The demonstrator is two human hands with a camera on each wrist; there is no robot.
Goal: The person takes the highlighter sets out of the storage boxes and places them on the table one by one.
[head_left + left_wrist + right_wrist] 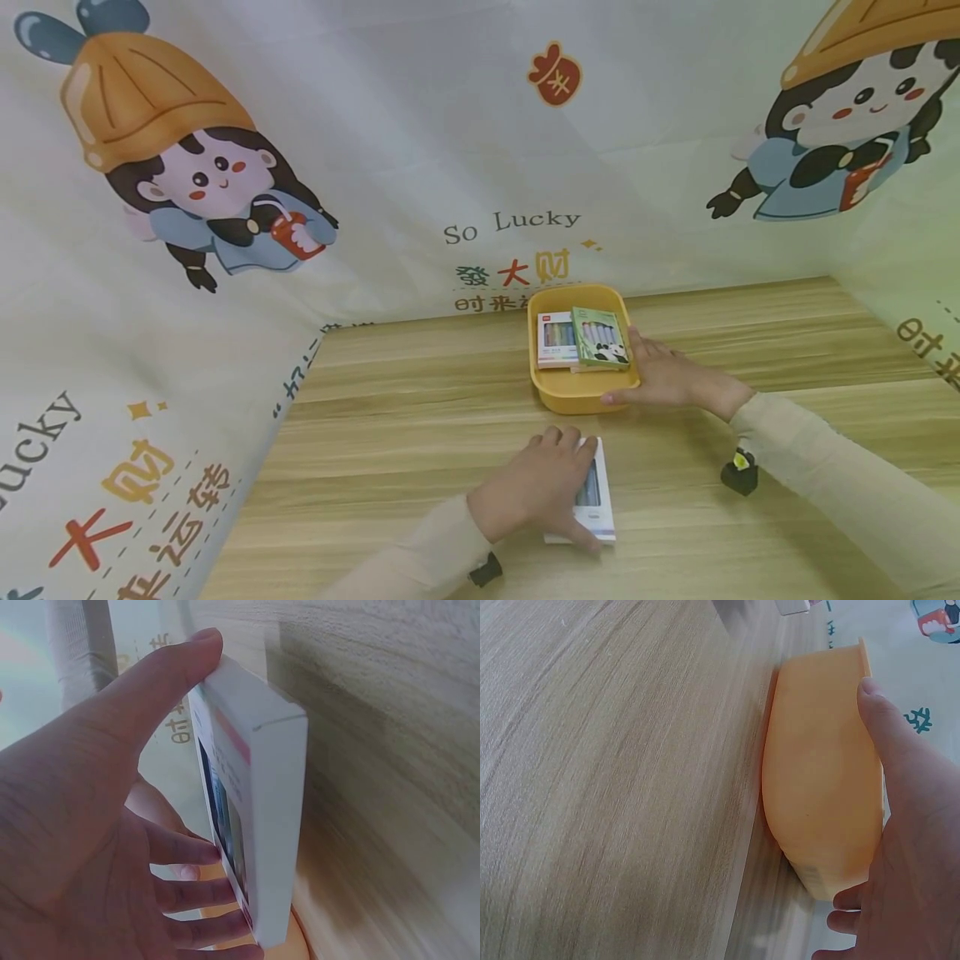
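My left hand [528, 483] holds a flat white box [597, 521] with a dark window, apparently of crayons, thumb at its near end and fingertips at its far end. In the left wrist view, the box [277, 810] is edge-on, close over the wood. Farther back stands a yellow plastic basket [585, 404]. My right hand [663, 375] grips its right side, thumb on the front rim and fingers bent around the far part. Inside, a green panda box [600, 333] of coloured sticks overlaps a white crayon box [555, 337].
The basket stands near the back edge of the wood-grain table [420, 392], close to a printed cloth [390, 150] that hangs behind and along both sides. Small black devices [740, 473] sit at both wrists.
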